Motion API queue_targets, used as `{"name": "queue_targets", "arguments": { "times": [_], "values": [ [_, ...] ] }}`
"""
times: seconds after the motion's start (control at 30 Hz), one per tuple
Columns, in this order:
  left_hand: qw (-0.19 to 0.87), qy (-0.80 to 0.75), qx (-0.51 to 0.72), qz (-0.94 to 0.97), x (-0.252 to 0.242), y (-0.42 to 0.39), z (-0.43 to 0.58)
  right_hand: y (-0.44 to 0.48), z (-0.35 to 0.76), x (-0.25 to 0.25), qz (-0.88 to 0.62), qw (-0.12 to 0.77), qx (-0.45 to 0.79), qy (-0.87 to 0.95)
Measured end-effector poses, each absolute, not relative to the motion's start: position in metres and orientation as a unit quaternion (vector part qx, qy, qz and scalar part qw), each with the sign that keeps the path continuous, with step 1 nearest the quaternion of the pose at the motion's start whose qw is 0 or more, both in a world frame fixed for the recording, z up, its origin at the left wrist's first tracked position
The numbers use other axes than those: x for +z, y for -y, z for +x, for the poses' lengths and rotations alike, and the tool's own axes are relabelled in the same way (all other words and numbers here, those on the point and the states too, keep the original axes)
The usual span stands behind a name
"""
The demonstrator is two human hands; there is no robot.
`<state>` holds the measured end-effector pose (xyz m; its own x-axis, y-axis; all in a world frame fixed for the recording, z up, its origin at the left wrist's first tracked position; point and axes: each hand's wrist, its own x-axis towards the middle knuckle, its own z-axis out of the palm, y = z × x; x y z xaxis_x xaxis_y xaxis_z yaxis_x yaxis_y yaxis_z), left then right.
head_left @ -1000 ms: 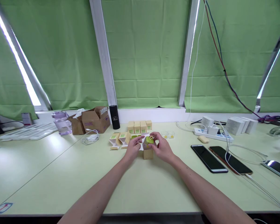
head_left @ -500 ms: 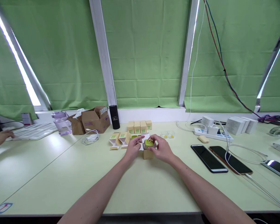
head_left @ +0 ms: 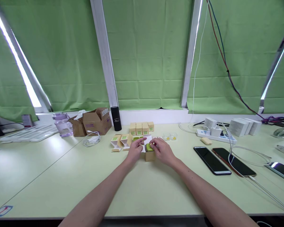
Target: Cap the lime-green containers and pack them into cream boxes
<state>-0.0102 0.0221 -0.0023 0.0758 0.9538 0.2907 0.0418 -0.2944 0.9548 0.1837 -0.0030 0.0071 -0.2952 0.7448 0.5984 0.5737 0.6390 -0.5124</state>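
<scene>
In front of me stands a small open cardboard box (head_left: pixel 150 156) with its white inner flap raised. A small rounded green case (head_left: pixel 149 147) sits mostly inside the box's mouth, its top showing. My right hand (head_left: pixel 162 150) pinches the case from above with thumb and fingertips. My left hand (head_left: pixel 135 150) grips the box's left side at the flap, thumb and index finger towards it. Just behind lies another green piece (head_left: pixel 136 138), partly hidden by my left hand. Two opened cardboard boxes (head_left: pixel 126 140) lie to the left.
Several closed small boxes (head_left: pixel 139 128) stand in a row behind. Clear plastic packaging (head_left: pixel 169 136) with yellow bits lies right of them. Phones (head_left: pixel 211 160), cables and a power strip (head_left: pixel 215 135) occupy the right. A carton (head_left: pixel 97 121), black tumbler (head_left: pixel 116 118) and purple bottle (head_left: pixel 62 125) stand left.
My right hand has lowered the green case into the box; its yellowish loop is now covered by my fingers. My left hand stays put. Another person's hand has left the far left.
</scene>
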Motion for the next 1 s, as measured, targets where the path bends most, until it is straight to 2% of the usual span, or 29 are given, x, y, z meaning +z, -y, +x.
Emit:
{"name": "queue_targets", "arguments": {
  "times": [0.63, 1.0],
  "values": [
    [0.426, -0.407, 0.541, 0.6, -0.0013, -0.0204, -0.0097, -0.0027, 0.179, 0.0023, -0.398, 0.458, 0.105, 0.788],
    [0.427, -0.405, 0.54, 0.602, -0.0024, -0.0222, -0.0102, -0.0071, 0.1757, 0.0, -0.389, 0.501, 0.192, 0.749]
  ]
}}
